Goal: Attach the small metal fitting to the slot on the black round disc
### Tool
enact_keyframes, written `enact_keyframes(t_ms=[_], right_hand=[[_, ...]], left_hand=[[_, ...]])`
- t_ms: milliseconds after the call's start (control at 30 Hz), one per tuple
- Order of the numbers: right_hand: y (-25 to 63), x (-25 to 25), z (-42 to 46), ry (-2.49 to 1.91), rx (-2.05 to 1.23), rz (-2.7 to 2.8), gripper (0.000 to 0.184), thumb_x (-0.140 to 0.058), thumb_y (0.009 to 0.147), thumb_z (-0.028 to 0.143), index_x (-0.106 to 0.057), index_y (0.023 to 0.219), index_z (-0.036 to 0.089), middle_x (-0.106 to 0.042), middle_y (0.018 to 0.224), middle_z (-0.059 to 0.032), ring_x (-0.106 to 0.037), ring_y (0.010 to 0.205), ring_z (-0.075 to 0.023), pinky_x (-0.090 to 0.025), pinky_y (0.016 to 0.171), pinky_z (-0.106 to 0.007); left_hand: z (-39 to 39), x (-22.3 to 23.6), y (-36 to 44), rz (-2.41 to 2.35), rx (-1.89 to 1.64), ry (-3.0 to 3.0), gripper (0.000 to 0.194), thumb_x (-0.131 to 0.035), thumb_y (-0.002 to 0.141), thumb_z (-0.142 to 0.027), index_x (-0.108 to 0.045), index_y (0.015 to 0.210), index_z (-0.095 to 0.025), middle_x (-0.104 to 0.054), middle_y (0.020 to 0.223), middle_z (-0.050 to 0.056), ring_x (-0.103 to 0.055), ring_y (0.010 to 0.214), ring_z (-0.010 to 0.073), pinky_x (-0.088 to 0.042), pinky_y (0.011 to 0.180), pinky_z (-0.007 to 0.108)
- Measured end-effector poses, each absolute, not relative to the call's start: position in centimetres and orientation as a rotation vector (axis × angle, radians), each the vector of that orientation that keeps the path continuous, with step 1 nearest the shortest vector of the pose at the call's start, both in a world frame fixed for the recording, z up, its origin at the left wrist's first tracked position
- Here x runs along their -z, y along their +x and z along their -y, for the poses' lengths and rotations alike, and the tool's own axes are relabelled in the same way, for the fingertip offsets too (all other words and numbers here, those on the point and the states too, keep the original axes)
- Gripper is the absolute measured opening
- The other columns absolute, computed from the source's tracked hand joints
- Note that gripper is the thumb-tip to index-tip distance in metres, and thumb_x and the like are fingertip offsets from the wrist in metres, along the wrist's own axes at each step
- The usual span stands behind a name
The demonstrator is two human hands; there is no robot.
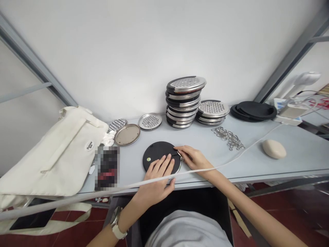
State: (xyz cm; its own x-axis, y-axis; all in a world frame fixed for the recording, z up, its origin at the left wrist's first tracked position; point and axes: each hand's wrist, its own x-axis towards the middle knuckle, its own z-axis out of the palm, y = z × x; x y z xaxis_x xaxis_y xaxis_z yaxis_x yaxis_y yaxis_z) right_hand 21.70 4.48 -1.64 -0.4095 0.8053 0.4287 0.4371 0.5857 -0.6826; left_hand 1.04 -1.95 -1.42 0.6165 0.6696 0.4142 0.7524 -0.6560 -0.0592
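Observation:
A round black disc (156,151) with a small green-and-white sticker lies on the desk in front of me; a silver rim shows at its lower right edge. My left hand (160,175) rests flat across the disc with its fingers stretched out, covering part of it. At the disc's right edge, my right hand (193,158) pinches a small bent-wire metal clip (180,155), which touches the disc near a slit. A loose pile of similar wire clips (228,138) lies farther right.
Behind stand a tall stack of round graters (183,103), a shorter stack (213,111) and black round covers (253,110). Loose metal discs (128,134) and a cream bag (56,151) are left. A white cable (231,160) crosses over the desk; a cream oval object (274,149) lies right.

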Motion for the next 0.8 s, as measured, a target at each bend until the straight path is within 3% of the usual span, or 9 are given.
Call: enact_keyframes(t_ms=[133, 333, 500, 800], right_hand=[[21.6, 1.6, -4.4, -1.033, -0.618, 2.028, 0.028, -0.041, 0.094, 0.024, -0.061, 0.114, 0.018, -0.069, 0.106, -0.0109, -0.066, 0.095, -0.0203, -0.053, 0.084, -0.034], [21.6, 1.4, -4.2, -1.093, -0.658, 2.026, 0.025, -0.045, 0.093, 0.025, -0.057, 0.113, 0.017, -0.067, 0.082, -0.0056, -0.063, 0.067, -0.0157, -0.053, 0.066, -0.029], [20.9, 1.7, -3.9, -1.094, -0.495, 2.068, 0.025, -0.037, 0.094, 0.016, -0.054, 0.112, 0.018, -0.060, 0.097, -0.0111, -0.063, 0.085, -0.0200, -0.053, 0.079, -0.035], [21.0, 2.4, -4.3, -1.084, -0.413, 2.011, 0.024, -0.042, 0.093, 0.017, -0.052, 0.114, 0.021, -0.050, 0.096, -0.0092, -0.060, 0.082, -0.0202, -0.055, 0.076, -0.037]], left_hand=[[1.9, 1.6, 1.0, 1.181, 0.515, -2.631, 0.054, -0.044, 0.091, -0.030, -0.037, 0.141, -0.012, -0.032, 0.148, 0.012, -0.037, 0.132, 0.0271, -0.033, 0.104, 0.041], [1.9, 1.5, 1.1, 1.190, 0.514, -2.639, 0.054, -0.044, 0.091, -0.029, -0.037, 0.141, -0.012, -0.032, 0.148, 0.011, -0.035, 0.133, 0.0266, -0.031, 0.105, 0.041], [2.0, 1.5, 1.1, 1.184, 0.509, -2.643, 0.053, -0.043, 0.091, -0.029, -0.037, 0.141, -0.012, -0.031, 0.149, 0.011, -0.035, 0.133, 0.0270, -0.031, 0.105, 0.041], [1.9, 1.5, 1.1, 1.175, 0.520, -2.627, 0.053, -0.045, 0.090, -0.029, -0.039, 0.140, -0.012, -0.034, 0.147, 0.011, -0.036, 0.132, 0.0267, -0.032, 0.105, 0.040]])
